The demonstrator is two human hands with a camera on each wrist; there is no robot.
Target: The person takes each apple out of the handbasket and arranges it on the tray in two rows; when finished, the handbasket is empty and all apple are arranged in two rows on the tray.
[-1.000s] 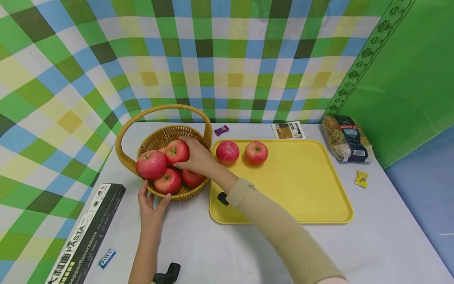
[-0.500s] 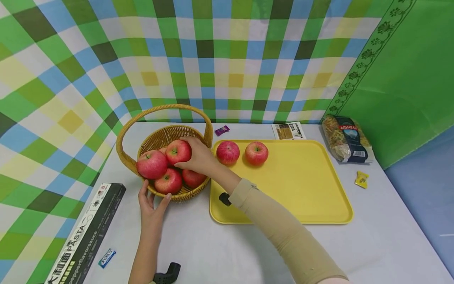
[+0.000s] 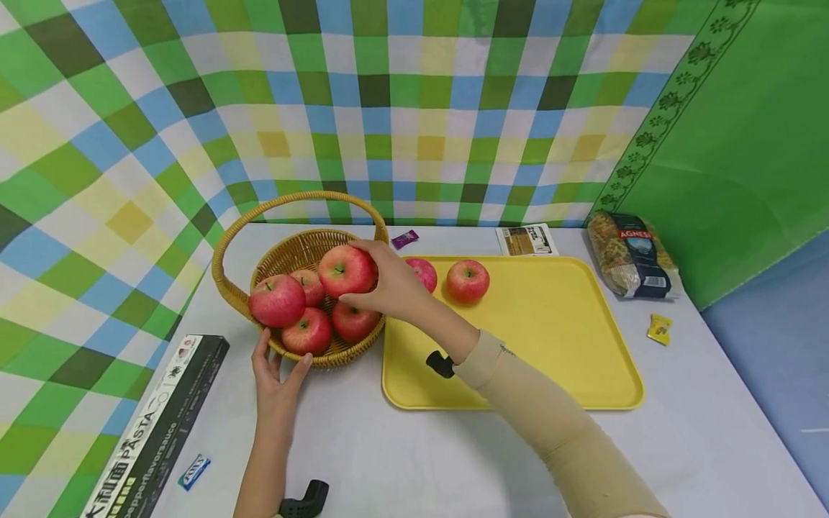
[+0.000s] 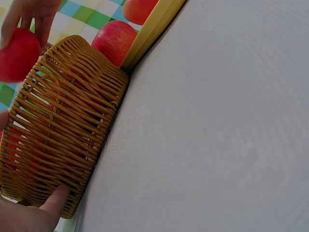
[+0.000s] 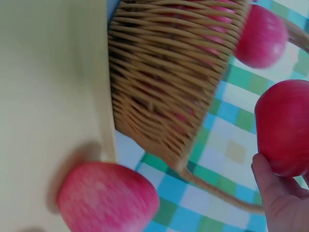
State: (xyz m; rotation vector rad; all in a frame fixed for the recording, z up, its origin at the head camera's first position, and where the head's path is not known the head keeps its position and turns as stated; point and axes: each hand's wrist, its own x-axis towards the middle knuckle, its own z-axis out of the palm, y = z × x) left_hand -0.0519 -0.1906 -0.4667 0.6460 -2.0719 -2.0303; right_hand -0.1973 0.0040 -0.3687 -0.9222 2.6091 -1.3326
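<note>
Your right hand (image 3: 388,284) grips a red apple (image 3: 346,270), fingers curled round it, above the wicker basket (image 3: 311,244). Your left hand (image 3: 275,374) rests spread against the basket's near wall, thumb and fingers touching it.

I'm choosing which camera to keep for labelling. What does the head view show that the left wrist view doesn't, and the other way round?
Only the head view shows the whole scene: the pasta box, the pasta bag, the full yellow tray, four apples lying in the basket, and the basket's handle. Only the left wrist view shows the basket's woven side wall close up, with the left hand's thumb against its base. Both show the wicker basket, the left hand at it, the right hand gripping the lifted apple, and two apples on the tray.
</note>
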